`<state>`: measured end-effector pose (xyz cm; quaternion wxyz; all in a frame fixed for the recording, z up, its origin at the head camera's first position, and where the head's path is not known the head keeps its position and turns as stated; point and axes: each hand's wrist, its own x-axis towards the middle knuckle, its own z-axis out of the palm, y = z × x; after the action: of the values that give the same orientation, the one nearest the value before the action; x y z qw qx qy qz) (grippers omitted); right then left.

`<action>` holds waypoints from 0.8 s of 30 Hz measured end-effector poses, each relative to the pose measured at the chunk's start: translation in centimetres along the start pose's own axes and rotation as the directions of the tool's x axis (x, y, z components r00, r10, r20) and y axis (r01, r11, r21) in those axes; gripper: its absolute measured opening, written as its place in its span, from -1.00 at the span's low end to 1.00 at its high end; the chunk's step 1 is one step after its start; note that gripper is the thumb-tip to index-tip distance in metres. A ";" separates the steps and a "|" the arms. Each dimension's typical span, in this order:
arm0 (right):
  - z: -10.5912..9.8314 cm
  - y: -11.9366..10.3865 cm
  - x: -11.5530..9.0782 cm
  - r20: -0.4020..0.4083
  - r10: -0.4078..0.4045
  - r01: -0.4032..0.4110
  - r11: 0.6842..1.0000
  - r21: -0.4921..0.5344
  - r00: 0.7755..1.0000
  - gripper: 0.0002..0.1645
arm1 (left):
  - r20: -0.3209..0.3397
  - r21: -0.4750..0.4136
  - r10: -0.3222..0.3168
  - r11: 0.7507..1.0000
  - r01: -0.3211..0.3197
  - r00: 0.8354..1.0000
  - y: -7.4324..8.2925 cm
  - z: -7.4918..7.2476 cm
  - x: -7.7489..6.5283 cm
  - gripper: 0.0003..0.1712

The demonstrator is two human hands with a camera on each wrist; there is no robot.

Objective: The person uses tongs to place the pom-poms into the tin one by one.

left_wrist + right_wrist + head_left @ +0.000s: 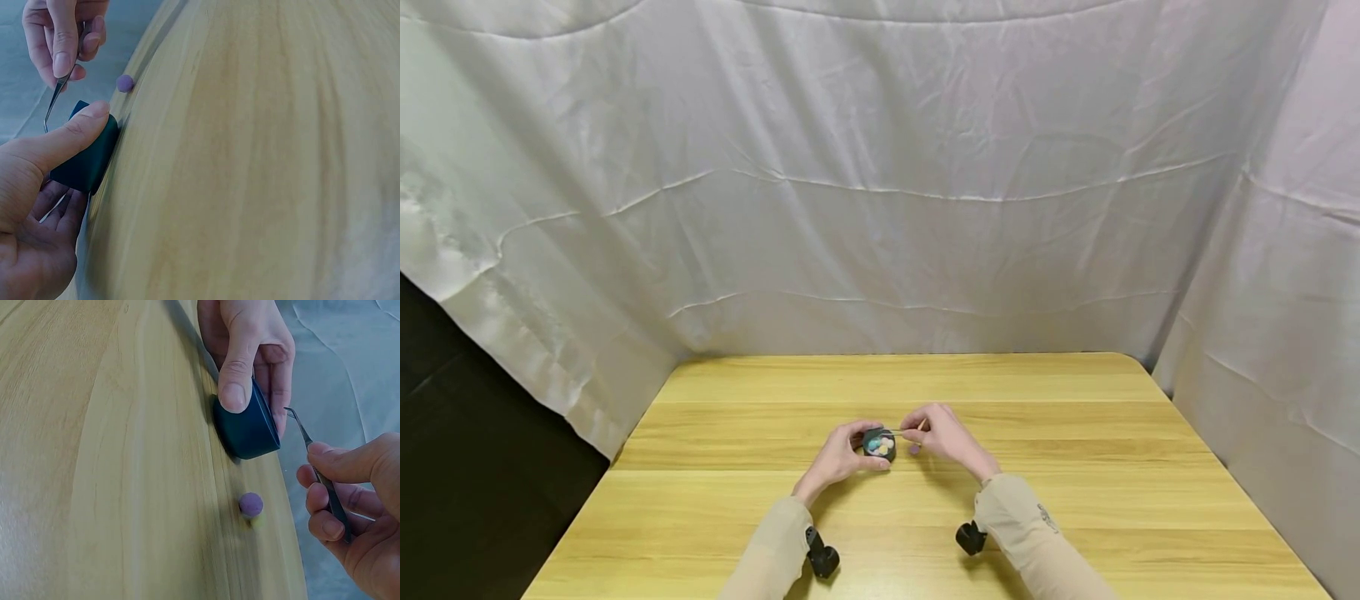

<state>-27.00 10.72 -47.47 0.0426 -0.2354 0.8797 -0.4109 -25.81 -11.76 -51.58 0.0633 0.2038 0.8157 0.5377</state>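
My left hand [838,454] grips a small dark teal round cup [249,434], thumb on the near side and fingers round the far side. In the head view several small balls [882,447], blue, yellow and pale pink, lie inside it. My right hand [945,435] pinches a pair of metal tweezers [328,486] with a bent tip. The tip is at the cup's open mouth, and no ball shows between its points in the right wrist view. A purple ball [250,504] lies on the table beside the cup, with a yellowish one [257,520] partly hidden behind it.
The wooden table [1075,500] reaches back to a grey-white curtain [925,250], which also hangs at both sides. A black surface [475,467] shows at the far left. Black wrist cameras [822,557] sit on both sleeves.
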 end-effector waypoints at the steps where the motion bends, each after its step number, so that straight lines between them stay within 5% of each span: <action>1: 0.0 0.0 0.0 0.000 0.001 -0.001 1.000 0.004 1.000 -0.85 | -0.001 0.004 -0.001 1.000 0.001 1.000 0.0 0.0 0.0 -0.31; 14: -2.6 3.5 -2.0 -0.095 0.019 -0.027 0.996 -0.081 0.995 -0.86 | -0.008 -0.004 0.008 1.000 -0.008 1.000 0.0 -0.1 -0.1 -0.31; 24: -2.9 4.9 -2.6 -0.063 0.045 -0.050 0.996 -0.078 0.997 -0.90 | -0.013 -0.018 0.015 1.000 -0.016 1.000 0.1 -0.1 -0.3 -0.31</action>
<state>-27.39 16.66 -49.51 0.0159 -0.2031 0.9017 -0.3813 -25.55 -11.89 -51.46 0.0557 0.2061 0.8096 0.5468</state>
